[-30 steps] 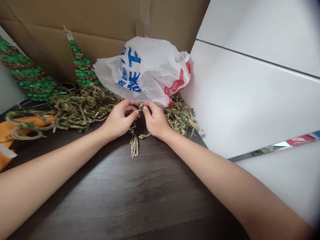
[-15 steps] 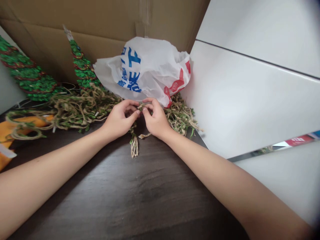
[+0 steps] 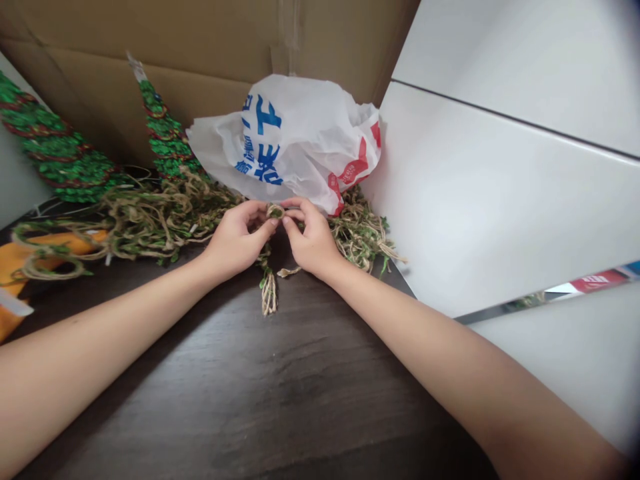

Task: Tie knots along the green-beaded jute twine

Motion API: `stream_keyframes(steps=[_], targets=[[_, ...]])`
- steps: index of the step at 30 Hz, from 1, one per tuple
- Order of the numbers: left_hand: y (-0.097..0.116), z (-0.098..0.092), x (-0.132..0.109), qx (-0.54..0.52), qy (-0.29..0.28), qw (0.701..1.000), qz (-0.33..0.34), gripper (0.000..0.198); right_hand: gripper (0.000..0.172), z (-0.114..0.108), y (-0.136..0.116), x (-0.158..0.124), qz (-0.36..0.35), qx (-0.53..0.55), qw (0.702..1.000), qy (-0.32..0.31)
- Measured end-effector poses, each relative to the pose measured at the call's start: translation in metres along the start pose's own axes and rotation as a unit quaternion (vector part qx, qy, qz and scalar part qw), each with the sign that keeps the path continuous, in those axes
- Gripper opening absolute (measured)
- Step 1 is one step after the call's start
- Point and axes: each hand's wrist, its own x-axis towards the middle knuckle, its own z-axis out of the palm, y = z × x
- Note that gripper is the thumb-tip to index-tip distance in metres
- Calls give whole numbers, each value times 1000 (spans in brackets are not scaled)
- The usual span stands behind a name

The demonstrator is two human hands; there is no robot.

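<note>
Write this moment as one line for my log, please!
left hand: pinching twine loop | right hand: pinching same loop | plastic bag: behind hands

This looks like an indoor craft spot, in a home or a small workroom; the pictures do not settle which. Below the fingers point(image 3: 267, 223) runs a dark wood-grain table point(image 3: 250, 400). Just beyond the fingertips, a crumpled plastic shopping bag point(image 3: 285, 133) sits against a cardboard box point(image 3: 150, 40). To the right of the fingers stand glossy white panels point(image 3: 500, 200). To their left are glittery green cones point(image 3: 50, 140) and heaps of jute twine point(image 3: 155, 220), both craft materials.
</note>
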Motion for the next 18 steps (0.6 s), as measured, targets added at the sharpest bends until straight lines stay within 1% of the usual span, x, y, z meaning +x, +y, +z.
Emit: stream_keyframes(steps=[3, 4, 7, 10, 15, 18], targets=[[0, 0, 0, -2, 6, 1000, -9, 18, 10, -1, -5, -1, 2, -24, 1000, -10], [0, 0, 0, -2, 3, 1000, -10, 18, 8, -1, -6, -1, 3, -36, 999, -13], [1, 0, -1, 19, -13, 1000, -5, 18, 15, -3, -7, -1, 9, -67, 998, -17], [1, -1, -1, 39, -13, 999, 6, 19, 15, -3, -7, -1, 17, -81, 997, -8], [1, -2, -1, 40, -20, 999, 19, 19, 13, -2, -12, 1, 41, -59, 997, 9], [1, -3, -1, 54, -20, 998, 26, 18, 12, -2, -15, 1, 63, -45, 997, 8]])
